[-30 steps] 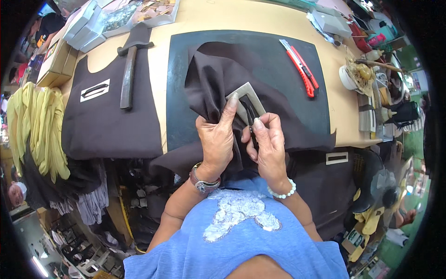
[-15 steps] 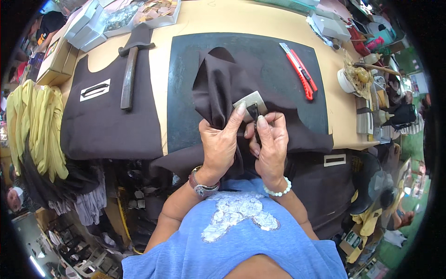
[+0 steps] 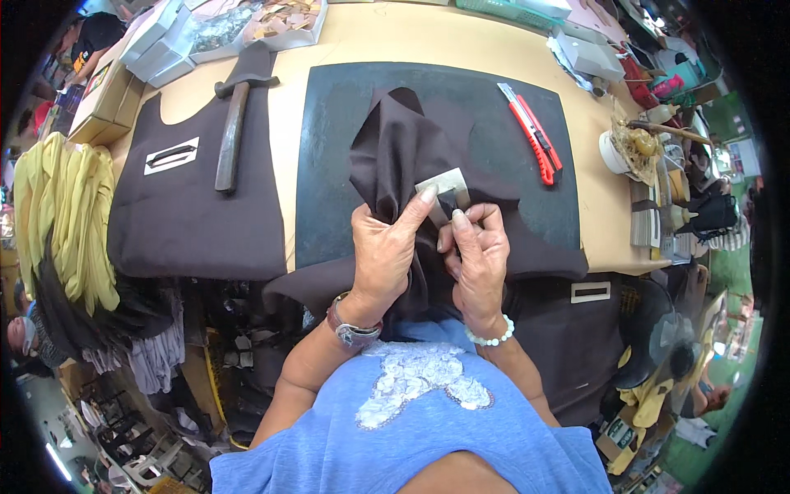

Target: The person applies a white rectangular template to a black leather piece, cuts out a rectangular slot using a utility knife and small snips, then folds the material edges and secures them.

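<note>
Bunched dark brown material [image 3: 393, 144] rises in folds between my hands, over a black cutting mat [image 3: 329, 189]. A pale rectangular frame [image 3: 445, 178] with a slot lies against it. My left hand [image 3: 383, 257] is closed on the material and the frame, its thumb pressing the frame's left side. At the slot's lower right, my right hand [image 3: 479, 255] pinches a bit of dark material with thumb and fingertips. How far that bit passes through the slot is hidden by my fingers.
On the left lies a dark panel [image 3: 197, 222] bearing a similar pale frame [image 3: 171, 156] and a hammer [image 3: 234, 136]. A red utility knife [image 3: 533, 136] rests at the mat's right. Yellow cloth [image 3: 66, 222] hangs at the far left; a white tub [image 3: 613, 155] stands right.
The dark piece in my right fingers sticks out less below the frame, and the right fingertips are closer to the slot. The left hand keeps its hold.
</note>
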Demonstrator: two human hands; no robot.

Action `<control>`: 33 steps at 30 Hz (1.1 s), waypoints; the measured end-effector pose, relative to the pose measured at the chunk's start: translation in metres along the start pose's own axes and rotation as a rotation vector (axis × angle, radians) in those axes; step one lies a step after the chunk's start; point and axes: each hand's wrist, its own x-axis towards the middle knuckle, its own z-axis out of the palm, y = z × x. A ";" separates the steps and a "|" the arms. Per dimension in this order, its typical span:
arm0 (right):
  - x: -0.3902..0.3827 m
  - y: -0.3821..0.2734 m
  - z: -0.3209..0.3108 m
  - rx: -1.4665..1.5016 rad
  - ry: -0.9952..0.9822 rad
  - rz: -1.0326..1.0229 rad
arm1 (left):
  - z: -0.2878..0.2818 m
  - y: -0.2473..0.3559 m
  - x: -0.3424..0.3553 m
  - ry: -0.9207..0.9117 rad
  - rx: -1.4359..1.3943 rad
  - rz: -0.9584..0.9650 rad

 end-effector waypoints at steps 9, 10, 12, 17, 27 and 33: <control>-0.006 -0.035 -0.019 -0.801 -0.101 -0.500 | -0.002 0.003 0.003 -0.100 -0.014 -0.036; -0.001 -0.039 -0.025 -0.934 -0.159 -0.650 | -0.003 0.002 0.004 -0.125 -0.007 -0.027; 0.011 -0.046 -0.033 -1.201 -0.279 -0.954 | -0.003 0.002 0.005 -0.175 0.007 -0.016; 0.033 -0.057 -0.028 -1.342 -0.420 -1.250 | -0.005 0.003 0.002 -0.240 0.094 -0.020; 0.043 -0.069 -0.010 -1.381 -0.483 -0.980 | -0.011 0.014 0.004 -0.341 0.198 0.000; 0.046 -0.060 0.003 -1.083 -0.367 -0.691 | -0.019 0.015 0.009 -0.329 0.155 -0.091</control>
